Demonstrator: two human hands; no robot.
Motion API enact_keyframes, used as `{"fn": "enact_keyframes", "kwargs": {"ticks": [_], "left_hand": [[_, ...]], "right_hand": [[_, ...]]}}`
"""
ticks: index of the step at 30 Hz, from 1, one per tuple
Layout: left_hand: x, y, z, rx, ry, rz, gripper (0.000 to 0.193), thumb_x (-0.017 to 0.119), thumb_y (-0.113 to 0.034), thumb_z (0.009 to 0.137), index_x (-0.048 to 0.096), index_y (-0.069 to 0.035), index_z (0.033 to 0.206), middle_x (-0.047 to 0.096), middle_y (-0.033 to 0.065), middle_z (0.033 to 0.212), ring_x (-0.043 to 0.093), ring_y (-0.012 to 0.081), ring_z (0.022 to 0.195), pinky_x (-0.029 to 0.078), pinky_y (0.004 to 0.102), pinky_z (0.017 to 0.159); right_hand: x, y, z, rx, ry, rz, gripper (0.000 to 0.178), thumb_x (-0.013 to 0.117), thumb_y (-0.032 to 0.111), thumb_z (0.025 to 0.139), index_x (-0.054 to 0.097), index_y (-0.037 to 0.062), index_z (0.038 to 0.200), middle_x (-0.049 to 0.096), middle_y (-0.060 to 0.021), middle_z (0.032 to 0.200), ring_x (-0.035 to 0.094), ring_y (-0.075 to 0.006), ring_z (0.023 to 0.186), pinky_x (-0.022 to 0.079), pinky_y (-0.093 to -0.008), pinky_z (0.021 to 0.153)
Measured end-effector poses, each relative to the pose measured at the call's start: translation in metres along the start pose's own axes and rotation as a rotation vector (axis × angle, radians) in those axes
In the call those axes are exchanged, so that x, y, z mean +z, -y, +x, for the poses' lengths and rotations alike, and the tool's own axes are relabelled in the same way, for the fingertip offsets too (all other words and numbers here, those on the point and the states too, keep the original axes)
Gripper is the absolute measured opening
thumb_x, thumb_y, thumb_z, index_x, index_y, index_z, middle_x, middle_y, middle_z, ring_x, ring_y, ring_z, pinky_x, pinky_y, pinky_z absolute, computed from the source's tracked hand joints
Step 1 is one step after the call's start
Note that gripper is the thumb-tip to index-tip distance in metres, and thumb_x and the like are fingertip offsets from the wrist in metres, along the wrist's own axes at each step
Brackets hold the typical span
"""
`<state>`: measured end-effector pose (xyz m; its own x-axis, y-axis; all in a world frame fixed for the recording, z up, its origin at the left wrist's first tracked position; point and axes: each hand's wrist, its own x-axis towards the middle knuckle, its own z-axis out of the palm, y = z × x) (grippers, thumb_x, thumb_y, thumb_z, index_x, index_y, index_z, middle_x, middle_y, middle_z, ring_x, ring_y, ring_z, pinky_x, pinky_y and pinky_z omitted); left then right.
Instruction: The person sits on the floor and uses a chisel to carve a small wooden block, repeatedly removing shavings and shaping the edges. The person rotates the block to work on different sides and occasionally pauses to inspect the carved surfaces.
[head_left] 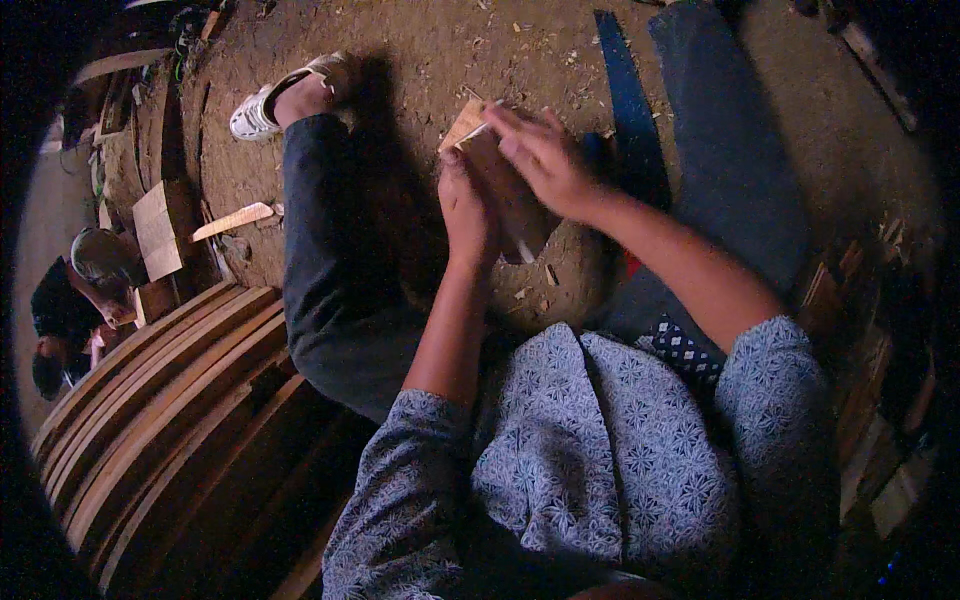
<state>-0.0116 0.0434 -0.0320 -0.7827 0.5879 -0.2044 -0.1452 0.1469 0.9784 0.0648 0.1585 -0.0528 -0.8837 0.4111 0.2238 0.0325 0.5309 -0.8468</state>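
Note:
A wooden block (517, 205) stands slanted between my lower legs, its light top end (463, 124) facing away from me. My left hand (468, 212) is closed around the block's left side, thumb up near its top edge. My right hand (548, 165) lies over the upper right of the block with fingers stretched out and slightly blurred. Along the top edge, by the right fingertips, runs a thin whitish strip (472, 135); whether it is loose or part of the block I cannot tell.
Curved wooden boards (170, 370) are stacked at the left. Beyond them are a flat light board (158, 230), a pale wooden piece (232, 221) and another person (75, 300). A long blue blade-like strip (632, 110) lies beside my right leg. Shavings litter the floor; wood scraps (850, 290) lie right.

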Motion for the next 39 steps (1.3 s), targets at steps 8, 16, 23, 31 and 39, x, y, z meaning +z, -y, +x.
{"fn": "enact_keyframes", "kwargs": {"ticks": [8,16,23,31,39], "left_hand": [[-0.004,0.007,0.002,0.000,-0.006,-0.053,0.078,0.024,-0.066,0.094,0.058,0.001,0.116,0.063,0.0096,0.106,0.058,0.0199,0.097,0.044,0.0321,0.088],[-0.004,0.009,0.002,-0.001,-0.034,-0.117,0.071,0.028,-0.061,0.096,0.055,0.001,0.116,0.061,0.0096,0.106,0.057,0.0179,0.094,0.045,0.0312,0.085],[0.000,0.006,-0.006,0.143,0.025,-0.120,0.065,0.031,-0.053,0.099,0.052,0.004,0.121,0.060,0.0113,0.112,0.056,0.0189,0.102,0.043,0.0320,0.090],[0.006,0.015,-0.015,0.363,-0.011,0.058,0.050,0.038,-0.042,0.100,0.053,0.002,0.118,0.060,0.0103,0.107,0.055,0.0166,0.097,0.044,0.0314,0.084],[0.007,-0.005,-0.033,0.508,-0.104,0.111,0.046,0.039,-0.041,0.099,0.054,0.000,0.113,0.063,0.0114,0.099,0.060,0.0210,0.089,0.046,0.0334,0.079]], "right_hand": [[0.003,0.012,-0.006,-0.107,-0.062,0.228,0.042,0.039,0.020,0.100,0.044,-0.0022,0.135,0.043,-0.0180,0.142,0.039,-0.0289,0.134,0.024,-0.0391,0.112],[-0.005,0.012,0.001,0.117,-0.171,0.291,0.039,0.065,0.005,0.086,0.056,0.0004,0.124,0.052,-0.0104,0.127,0.052,-0.0192,0.118,0.048,-0.0309,0.094],[-0.008,0.005,-0.002,0.029,-0.188,0.114,0.043,0.070,0.016,0.084,0.058,-0.0003,0.122,0.052,-0.0113,0.127,0.053,-0.0208,0.116,0.046,-0.0318,0.094],[0.008,0.021,-0.013,0.047,-0.339,0.308,0.036,0.057,0.018,0.094,0.056,-0.0029,0.123,0.054,-0.0163,0.130,0.049,-0.0222,0.124,0.037,-0.0328,0.104],[-0.001,0.092,-0.058,0.289,-0.082,0.473,0.048,0.043,0.038,0.098,0.055,-0.0037,0.118,0.060,-0.0202,0.113,0.057,-0.0275,0.108,0.041,-0.0336,0.097]]}}
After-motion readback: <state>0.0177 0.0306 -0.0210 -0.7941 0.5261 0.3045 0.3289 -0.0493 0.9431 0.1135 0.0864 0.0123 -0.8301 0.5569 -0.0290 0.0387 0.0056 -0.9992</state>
